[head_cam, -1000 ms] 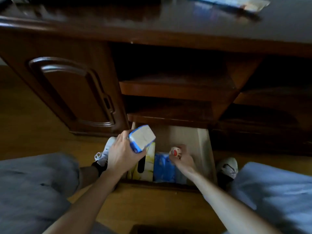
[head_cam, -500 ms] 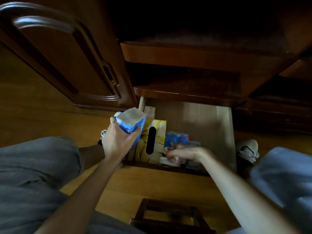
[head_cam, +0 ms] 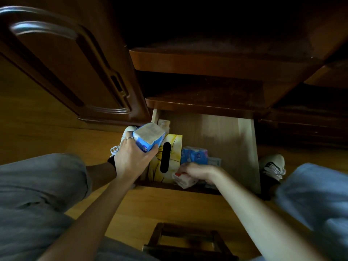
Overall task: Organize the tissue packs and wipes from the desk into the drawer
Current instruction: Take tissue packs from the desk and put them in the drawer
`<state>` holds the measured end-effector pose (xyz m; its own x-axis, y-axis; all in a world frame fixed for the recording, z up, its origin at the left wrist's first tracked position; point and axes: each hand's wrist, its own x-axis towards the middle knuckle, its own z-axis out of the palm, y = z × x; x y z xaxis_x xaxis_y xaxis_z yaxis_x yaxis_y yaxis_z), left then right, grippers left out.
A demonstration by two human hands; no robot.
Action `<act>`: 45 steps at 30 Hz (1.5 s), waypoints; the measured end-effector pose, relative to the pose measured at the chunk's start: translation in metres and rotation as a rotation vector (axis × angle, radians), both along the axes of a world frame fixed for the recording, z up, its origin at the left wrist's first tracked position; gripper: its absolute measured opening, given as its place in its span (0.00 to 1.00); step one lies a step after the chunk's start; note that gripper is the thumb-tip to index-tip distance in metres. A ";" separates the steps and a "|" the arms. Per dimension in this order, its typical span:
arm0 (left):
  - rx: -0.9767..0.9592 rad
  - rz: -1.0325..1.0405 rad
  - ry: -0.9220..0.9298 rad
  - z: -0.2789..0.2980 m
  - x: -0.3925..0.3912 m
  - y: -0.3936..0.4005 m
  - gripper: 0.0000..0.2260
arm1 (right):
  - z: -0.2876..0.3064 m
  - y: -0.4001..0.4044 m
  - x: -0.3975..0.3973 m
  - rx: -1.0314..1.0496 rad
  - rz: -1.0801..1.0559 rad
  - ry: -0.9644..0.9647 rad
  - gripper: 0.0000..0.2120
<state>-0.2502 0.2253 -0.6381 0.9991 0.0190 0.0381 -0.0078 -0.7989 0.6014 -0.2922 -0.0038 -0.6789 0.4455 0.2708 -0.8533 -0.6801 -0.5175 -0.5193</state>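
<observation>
Left hand (head_cam: 130, 161) curled round a blue-and-white tissue pack (head_cam: 148, 136) above the pale wooden drawer (head_cam: 246, 147); right hand (head_cam: 197, 171) inside, fingers on a red-and-white pack (head_cam: 183, 180), exact grip unclear.

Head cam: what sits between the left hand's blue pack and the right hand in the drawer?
In the head view, the yellow tissue box with its dark oval slot lies between the blue pack in the left hand and the right hand.

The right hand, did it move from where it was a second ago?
Yes. The right hand dropped from the drawer's middle toward the front edge of the drawer, onto a red-and-white pack.
</observation>
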 end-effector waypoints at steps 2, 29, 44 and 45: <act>0.000 0.004 0.005 -0.002 0.000 0.002 0.28 | -0.001 -0.003 0.003 0.029 -0.027 0.017 0.16; -0.027 0.076 0.045 -0.008 0.007 0.004 0.32 | -0.039 -0.023 0.092 0.101 -0.746 -0.436 0.27; 0.039 -0.002 -0.010 -0.012 0.010 -0.006 0.32 | -0.112 -0.006 0.147 -0.348 -0.434 -0.425 0.28; 0.034 -0.001 -0.009 -0.013 0.010 -0.006 0.33 | -0.113 -0.006 0.145 -0.349 -0.442 -0.454 0.28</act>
